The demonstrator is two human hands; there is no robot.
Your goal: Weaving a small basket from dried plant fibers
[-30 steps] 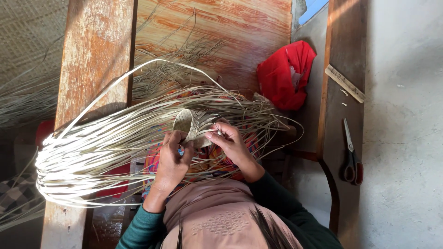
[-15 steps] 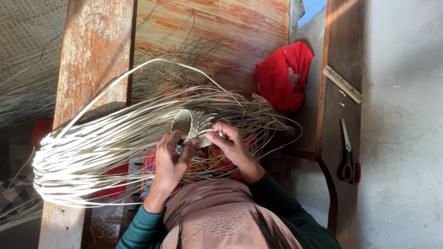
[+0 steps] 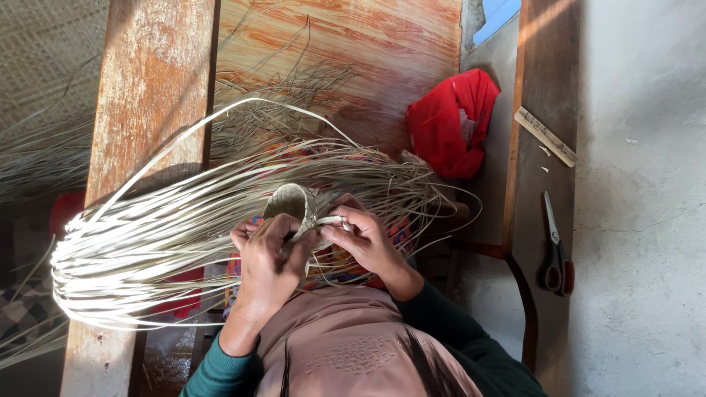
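Head view looks straight down on both hands at work on a small woven basket start (image 3: 293,204), a pale cupped piece from which many long flat cane strips (image 3: 147,250) fan out to the person's left and loop back; it sits just above the lap, between the two hands and in touch with both. Left hand (image 3: 268,257) is curled around the near side of the woven piece, fingers closed on it; right hand (image 3: 364,239) pinches a single strip (image 3: 327,220) between thumb and forefinger, right at the woven edge.

To do this step well, I judge that the pinched strip should be kept flat and taut – no twist – while the left hand steadies the cup so the weave stays tight; the loose strips are springy and could tangle, so work close to the rim. Red bag (image 3: 452,121) and scissors (image 3: 555,250) lie well apart on the person's right, beside a wooden plank (image 3: 147,95).
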